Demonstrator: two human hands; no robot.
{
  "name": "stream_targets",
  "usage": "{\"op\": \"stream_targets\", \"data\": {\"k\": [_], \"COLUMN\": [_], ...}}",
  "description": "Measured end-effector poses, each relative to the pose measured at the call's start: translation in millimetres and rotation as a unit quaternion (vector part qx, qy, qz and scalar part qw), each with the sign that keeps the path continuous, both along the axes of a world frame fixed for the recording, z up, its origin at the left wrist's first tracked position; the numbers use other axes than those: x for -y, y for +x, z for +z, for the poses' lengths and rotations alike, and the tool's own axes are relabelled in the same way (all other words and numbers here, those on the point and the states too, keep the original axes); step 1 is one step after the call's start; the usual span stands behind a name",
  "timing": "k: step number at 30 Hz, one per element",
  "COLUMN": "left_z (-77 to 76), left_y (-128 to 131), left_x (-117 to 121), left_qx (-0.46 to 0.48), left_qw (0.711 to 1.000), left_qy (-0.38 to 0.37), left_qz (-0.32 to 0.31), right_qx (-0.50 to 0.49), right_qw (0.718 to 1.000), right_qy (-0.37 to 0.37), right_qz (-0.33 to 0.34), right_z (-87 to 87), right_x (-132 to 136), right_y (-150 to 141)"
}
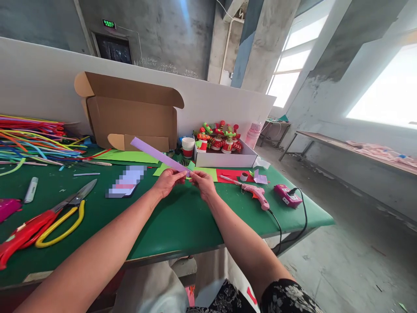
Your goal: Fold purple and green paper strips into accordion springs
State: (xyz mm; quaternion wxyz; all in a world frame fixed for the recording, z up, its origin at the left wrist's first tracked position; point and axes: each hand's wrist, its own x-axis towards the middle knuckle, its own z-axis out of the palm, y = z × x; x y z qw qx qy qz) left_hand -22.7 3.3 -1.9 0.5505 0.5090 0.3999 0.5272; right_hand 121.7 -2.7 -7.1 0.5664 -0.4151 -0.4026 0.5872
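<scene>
A long strip of purple paper (156,154) slants up to the left from between my hands, above the green table. My left hand (170,181) pinches it near its lower right end. That same end is held in the fingers of my right hand (202,182), close beside the left. Beyond my hands lie light green sheets (208,174) and a red sheet (224,174). A pink glue gun (256,192) lies to the right of my right hand, its nozzle toward the red sheet. Left of my left hand is a phone (125,184) with a blurred screen.
Red-handled pliers (39,226), yellow-handled scissors (70,219) and a white marker (31,190) lie left. Pipe cleaners (35,141) pile behind them. An open cardboard box (133,117), paper cups (188,148) and a white box (224,161) of red-and-green figures stand behind. A corded purple power strip (288,196) sits right.
</scene>
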Motion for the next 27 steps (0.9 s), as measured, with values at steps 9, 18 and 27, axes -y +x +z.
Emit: {"op": "stream_targets", "data": {"k": [9, 18, 27], "left_z": [-1.1, 1.5, 2.0], "left_y": [-1, 0, -4], "left_x": [-2, 0, 0], "left_qx": [-0.087, -0.101, -0.145], "left_qw": [0.995, 0.994, 0.986], "left_qy": [0.052, 0.049, 0.021], "left_qz": [0.008, -0.008, -0.075], "right_qx": [0.004, 0.001, -0.002], "right_qw": [0.999, 0.999, 0.999], "right_qy": [0.006, 0.004, 0.012], "right_qz": [0.039, 0.039, -0.049], "right_z": [-4.0, -5.8, 2.9], "right_x": [-1, -3, -11], "right_y": [0, 1, 14]}}
